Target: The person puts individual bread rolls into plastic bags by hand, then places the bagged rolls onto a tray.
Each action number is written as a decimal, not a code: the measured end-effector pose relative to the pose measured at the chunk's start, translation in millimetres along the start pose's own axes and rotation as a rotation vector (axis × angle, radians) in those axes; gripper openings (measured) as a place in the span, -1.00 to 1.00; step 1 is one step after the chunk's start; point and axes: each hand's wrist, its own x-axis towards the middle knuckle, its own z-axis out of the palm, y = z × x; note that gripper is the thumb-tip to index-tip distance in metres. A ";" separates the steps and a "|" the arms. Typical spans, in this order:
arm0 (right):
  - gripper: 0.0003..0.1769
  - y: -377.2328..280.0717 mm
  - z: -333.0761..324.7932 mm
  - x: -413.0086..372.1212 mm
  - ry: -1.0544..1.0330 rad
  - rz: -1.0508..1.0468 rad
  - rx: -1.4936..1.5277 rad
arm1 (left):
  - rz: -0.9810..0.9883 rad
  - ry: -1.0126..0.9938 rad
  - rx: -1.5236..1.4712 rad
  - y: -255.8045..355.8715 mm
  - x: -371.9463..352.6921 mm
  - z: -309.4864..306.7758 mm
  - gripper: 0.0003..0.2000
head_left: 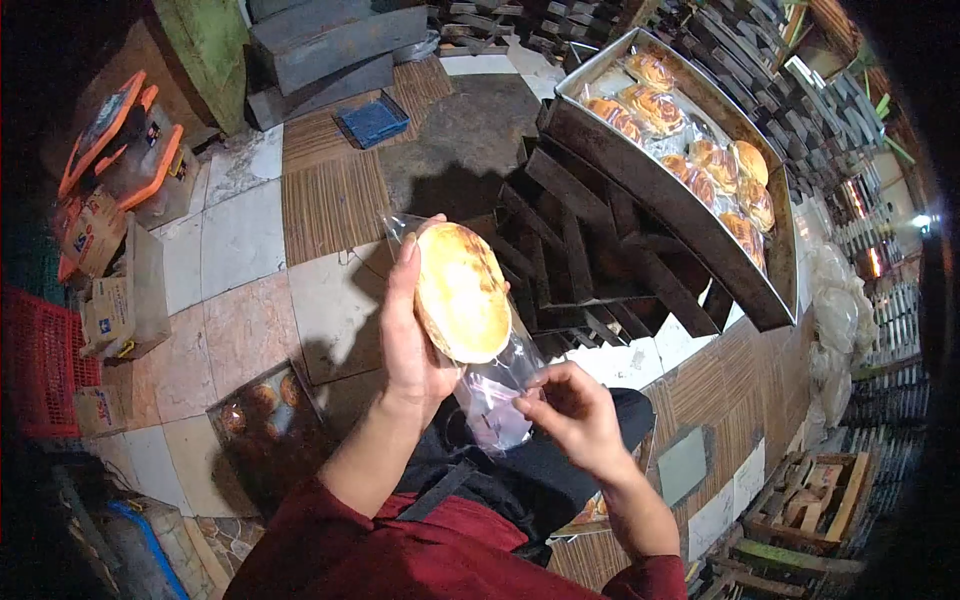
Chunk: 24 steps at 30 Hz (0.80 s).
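Note:
My left hand [412, 335] is wrapped round a round bread bun [462, 290], its pale golden side turned up, with darker browning along the upper right edge. A clear plastic bag [495, 405] lies along the bun and stretches down toward my lap. The bag's upper corner sticks out behind my left fingers. My right hand [572, 408] pinches the bag's edge between thumb and fingertips, just below and right of the bun.
A large metal tray [680, 215] of bagged buns [655, 108] rests on stacked dark trays [570, 220] ahead to the right. Another tray [265, 460] with a few buns sits on the floor at left. A red crate [45, 345] and cardboard boxes [108, 315] stand farther left.

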 end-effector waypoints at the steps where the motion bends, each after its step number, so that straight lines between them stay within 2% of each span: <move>1: -0.83 -5.6 4.4 0.7 0.014 -0.250 -0.350 | -0.051 0.006 -0.056 4.8 0.0 -3.9 -0.57; 2: -0.85 -5.9 7.9 2.3 -0.015 -0.500 -0.613 | -0.104 0.013 -0.113 8.2 -1.0 -8.0 -0.57; 4: -0.83 -1.2 13.5 0.8 -0.066 -0.588 -0.990 | -0.123 0.052 -0.062 8.4 -3.6 -18.1 -0.56; 5: -0.81 -2.5 18.5 -0.8 -0.119 -0.545 -1.023 | -0.128 0.124 -0.018 5.6 -2.7 -27.4 -0.55; 6: -0.85 -9.9 22.2 -12.7 -0.351 -0.432 -0.913 | -0.128 0.192 0.028 2.1 1.9 -34.4 -0.54; 7: -0.90 -28.0 22.8 -24.7 -0.863 -0.542 -0.686 | -0.049 0.309 0.007 -1.8 10.9 -38.0 -0.52; 8: -0.83 -36.6 26.1 -38.4 -1.331 -0.414 -0.467 | 0.051 0.395 -0.002 -0.7 18.6 -42.7 -0.46; 9: -0.87 -45.4 23.2 -48.8 -1.568 -0.209 -0.310 | 0.010 0.357 -0.040 3.2 25.1 -58.7 -0.42; 10: -0.72 -50.2 12.3 -46.7 -1.610 -0.201 -0.606 | -0.031 0.317 -0.077 7.9 30.8 -70.4 -0.38; 11: -0.51 -54.0 -4.4 -35.4 -1.075 -0.403 -0.629 | -0.027 0.350 -0.055 3.7 25.4 -57.2 -0.29; 12: -0.30 -53.8 -16.6 -20.9 -0.526 -0.566 -0.623 | -0.182 0.130 -0.121 -1.9 14.5 -65.2 -0.24; 13: -0.16 -39.5 -20.0 -6.8 -0.137 -0.575 -0.467 | -0.278 0.160 -0.188 -11.0 -7.8 -37.9 -0.20; 14: -0.02 -22.1 -23.0 6.9 0.246 -0.570 -0.299 | -0.477 0.017 -0.222 -24.4 -38.7 -23.2 -0.33; 15: 0.00 -11.7 -25.2 14.4 0.188 -0.420 0.037 | -0.815 -0.207 -0.163 -42.9 -75.1 -48.2 -0.48; 16: 0.01 -4.2 -25.4 19.5 0.122 -0.259 0.371 | -0.785 -0.659 0.323 -36.5 -110.5 -28.4 -0.51; 17: -0.08 0.4 -15.3 23.2 0.150 -0.156 0.576 | -0.583 -1.003 0.408 -30.6 -122.8 -22.0 -0.49; 18: -0.15 20.1 -13.9 29.1 0.060 -0.081 0.694 | -0.360 -1.326 0.488 -25.4 -129.3 -18.6 -0.46; 20: -0.19 48.4 10.3 27.4 -0.085 0.183 0.838 | -0.365 -1.310 0.531 7.7 -96.5 -10.9 -0.47; 21: -0.22 77.5 24.7 28.0 -0.185 0.246 0.846 | -0.638 -1.054 0.268 24.3 -87.1 -25.6 -0.49; 22: -0.25 88.7 45.5 24.3 -0.171 0.279 0.582 | -0.874 -0.773 0.000 37.7 -80.4 -47.3 -0.48; 23: -0.26 125.6 60.2 15.9 -0.170 0.327 0.239 | -0.622 -0.532 0.135 41.4 -77.4 -73.3 -0.53; 24: -0.30 144.5 73.4 2.4 -0.067 0.168 -0.065 | -0.368 -0.290 0.260 41.3 -74.7 -93.7 -0.58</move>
